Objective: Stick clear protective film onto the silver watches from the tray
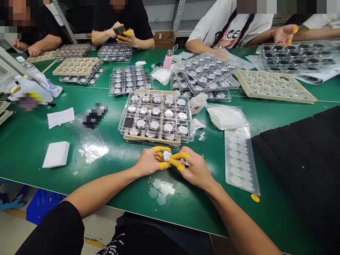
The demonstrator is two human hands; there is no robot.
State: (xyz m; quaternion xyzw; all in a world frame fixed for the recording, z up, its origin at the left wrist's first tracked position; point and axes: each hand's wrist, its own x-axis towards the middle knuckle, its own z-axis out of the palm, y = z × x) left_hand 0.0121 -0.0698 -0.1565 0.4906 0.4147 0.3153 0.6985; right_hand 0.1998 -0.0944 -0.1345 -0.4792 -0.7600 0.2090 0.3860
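Yellow finger cots cover several fingertips of both hands. In my left hand (152, 161) a round silver watch head (166, 156) is gripped at its edges, its round face turned up toward me. My right hand (195, 166) closes on a thin pen-like tool (183, 163), whose tip is hidden by the fingers at the watch's right edge. Just beyond the hands, a clear plastic tray (156, 118) of watch heads rests on a beige tray (170, 141); one slot at its left shows only black lining. Round clear films (160, 199) lie on the table below my hands.
A sheet of round stickers (240, 159) and white wipes (225, 117) lie at right, beside a black mat (300, 166). At left are a white foam block (56, 154) and a plastic bag (92, 145). Stacked trays (209, 71) and co-workers (122, 24) line the far side.
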